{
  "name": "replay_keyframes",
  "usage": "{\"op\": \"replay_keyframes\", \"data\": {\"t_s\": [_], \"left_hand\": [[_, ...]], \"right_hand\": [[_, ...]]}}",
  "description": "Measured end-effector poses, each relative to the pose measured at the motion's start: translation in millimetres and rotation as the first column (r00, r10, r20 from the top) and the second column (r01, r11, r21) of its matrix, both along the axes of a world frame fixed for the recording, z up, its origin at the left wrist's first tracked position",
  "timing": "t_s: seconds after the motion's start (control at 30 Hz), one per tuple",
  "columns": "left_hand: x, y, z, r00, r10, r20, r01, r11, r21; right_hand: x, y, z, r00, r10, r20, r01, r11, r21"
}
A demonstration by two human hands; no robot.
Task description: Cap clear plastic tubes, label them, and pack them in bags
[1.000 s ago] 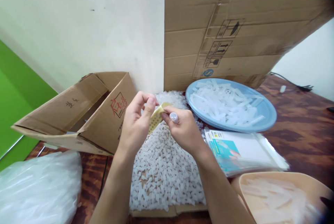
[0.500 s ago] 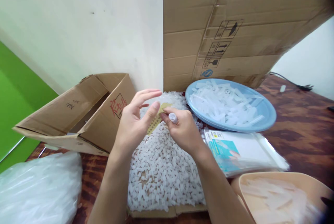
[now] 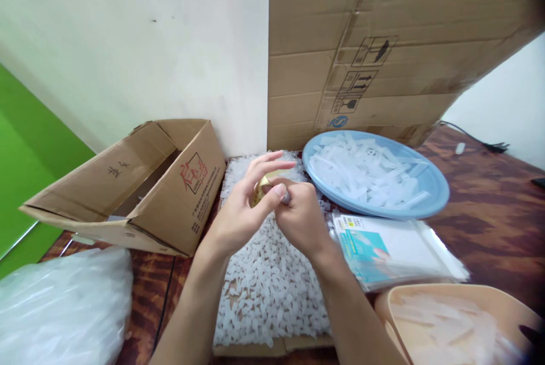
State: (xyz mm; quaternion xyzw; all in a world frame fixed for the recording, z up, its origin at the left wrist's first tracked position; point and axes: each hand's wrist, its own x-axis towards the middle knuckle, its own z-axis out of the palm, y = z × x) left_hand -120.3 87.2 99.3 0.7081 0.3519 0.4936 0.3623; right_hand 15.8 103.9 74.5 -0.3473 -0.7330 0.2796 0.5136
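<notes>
My right hand [image 3: 300, 214] is closed on a yellow sheet with rows of dots [image 3: 258, 190] and on a small whitish cylindrical piece [image 3: 286, 197]. Against that piece rests the thumb of my left hand [image 3: 242, 209], whose other fingers stretch out above the sheet, apart from the thumb. The sheet is bent between the hands and partly hidden by them. Below both hands, a thick layer of small translucent white pieces [image 3: 272, 291] lies on flat cardboard [image 3: 255, 349].
An open cardboard box [image 3: 204, 200] stands left, a stuffed plastic bag [image 3: 63, 308] nearer. On the right are a blue basin [image 3: 443, 194] of clear strips, packaged bags [image 3: 400, 248] and a peach bin [image 3: 489, 291]. A large carton [image 3: 306, 70] stands behind.
My left hand has moved right, up against my right hand, and its thumb now touches the whitish piece. The yellow sheet, flatter before, is now bent and more hidden.
</notes>
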Motion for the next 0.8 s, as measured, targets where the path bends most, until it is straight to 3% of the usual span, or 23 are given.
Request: {"op": "replay_keyframes", "data": {"t_s": [0.37,0.57,0.8], "left_hand": [[-2,1,-1.4,0.998,0.061,-0.013,-0.061,0.998,0.032],[-8,1,1.5,0.987,0.145,-0.064,-0.135,0.982,0.131],[-23,-1,5.8,0.98,0.164,0.111,-0.177,0.978,0.114]], "right_hand": [[-5,-3,-5.1,0.999,-0.019,-0.048,0.018,0.999,-0.028],[-11,-2,-6.4,0.998,-0.061,-0.027,0.06,0.998,-0.028],[-7,-4,-2.0,1.0,-0.027,0.008,0.027,0.999,-0.036]]}}
